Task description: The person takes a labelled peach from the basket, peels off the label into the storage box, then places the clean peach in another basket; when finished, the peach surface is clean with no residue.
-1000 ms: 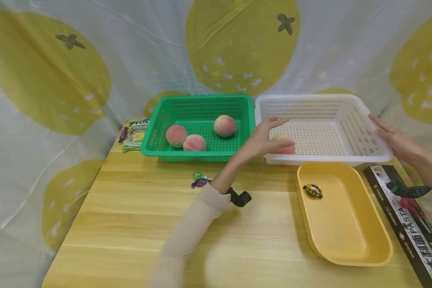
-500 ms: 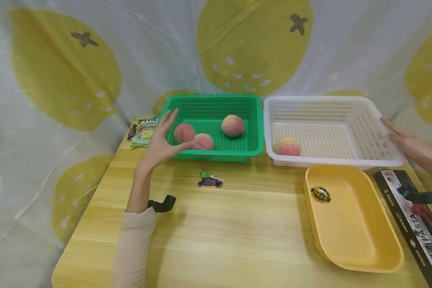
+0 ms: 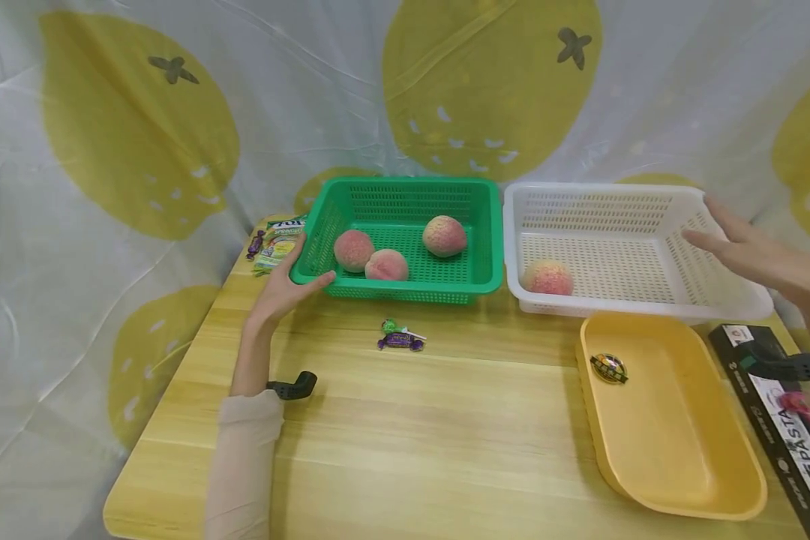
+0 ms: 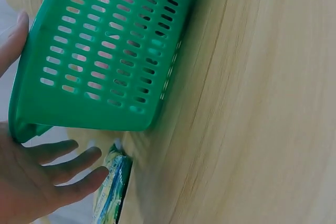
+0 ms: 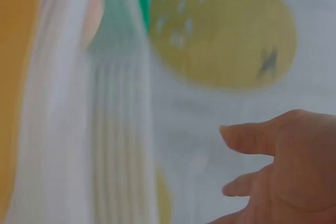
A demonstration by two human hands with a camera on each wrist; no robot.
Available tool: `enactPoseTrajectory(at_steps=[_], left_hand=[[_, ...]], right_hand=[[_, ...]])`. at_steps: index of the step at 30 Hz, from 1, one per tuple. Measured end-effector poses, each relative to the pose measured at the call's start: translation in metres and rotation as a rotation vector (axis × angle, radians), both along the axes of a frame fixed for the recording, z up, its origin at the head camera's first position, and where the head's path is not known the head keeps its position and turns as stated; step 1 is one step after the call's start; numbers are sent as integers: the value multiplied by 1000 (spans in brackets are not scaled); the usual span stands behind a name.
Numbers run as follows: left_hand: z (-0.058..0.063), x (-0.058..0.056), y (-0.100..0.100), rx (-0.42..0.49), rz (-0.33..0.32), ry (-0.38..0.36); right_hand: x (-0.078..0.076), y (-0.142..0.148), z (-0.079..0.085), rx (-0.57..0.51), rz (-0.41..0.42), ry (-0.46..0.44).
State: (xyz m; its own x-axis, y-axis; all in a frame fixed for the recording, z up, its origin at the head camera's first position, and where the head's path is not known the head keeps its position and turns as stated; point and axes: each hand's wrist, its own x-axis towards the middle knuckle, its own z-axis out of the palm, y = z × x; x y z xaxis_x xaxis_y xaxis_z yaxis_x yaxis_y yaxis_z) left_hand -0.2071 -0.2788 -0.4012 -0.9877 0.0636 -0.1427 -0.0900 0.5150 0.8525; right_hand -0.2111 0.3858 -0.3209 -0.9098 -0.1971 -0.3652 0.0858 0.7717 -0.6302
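Observation:
My left hand (image 3: pixel 280 292) is at the near left corner of the green basket (image 3: pixel 412 292). In the left wrist view its thumb (image 4: pixel 14 40) lies along the basket's rim, and its other fingers spread out, fairly straight, beside the end wall. Two pink peaches (image 3: pixel 354 250) lie together at the left inside the green basket, with a yellowish-pink peach (image 3: pixel 445 236) at the right. My right hand (image 3: pixel 756 251) hovers over the right end of the white basket (image 3: pixel 614 306), fingers extended and holding nothing. One peach (image 3: pixel 548 277) sits in the white basket's near left corner.
In front of the white basket stands a yellow tray (image 3: pixel 661 420) containing a round gold-and-black item (image 3: pixel 609 368). A black pasta box (image 3: pixel 769 420) lies along the right side. Candies (image 3: pixel 401 340) lie mid-table; a green packet (image 3: pixel 277 247) is left of the green basket.
My left hand has moved left from over the white basket to the green basket's left corner. The right hand has lifted off the white basket's right end and shifted inward over it.

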Motion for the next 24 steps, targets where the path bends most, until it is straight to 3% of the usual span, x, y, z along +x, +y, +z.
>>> enactPoseTrajectory(at_steps=[5, 9, 12, 18, 21, 24], left_hand=[[-3, 0, 1, 53, 30, -20], [-5, -1, 4, 103, 44, -27], [-6, -2, 5, 130, 48, -29], [-9, -5, 3, 147, 56, -29], [-10, -4, 2, 155, 58, -29], [-8, -2, 2, 174, 60, -27]], right_hand=[[7, -97, 34, -125, 136, 157], [8, -178, 34, -239, 283, 254], [2, -235, 18, -296, 374, 277], [-26, -323, -35, -349, 523, 267], [-39, -347, -56, -343, 509, 201], [-49, -363, -67, -376, 463, 83]])
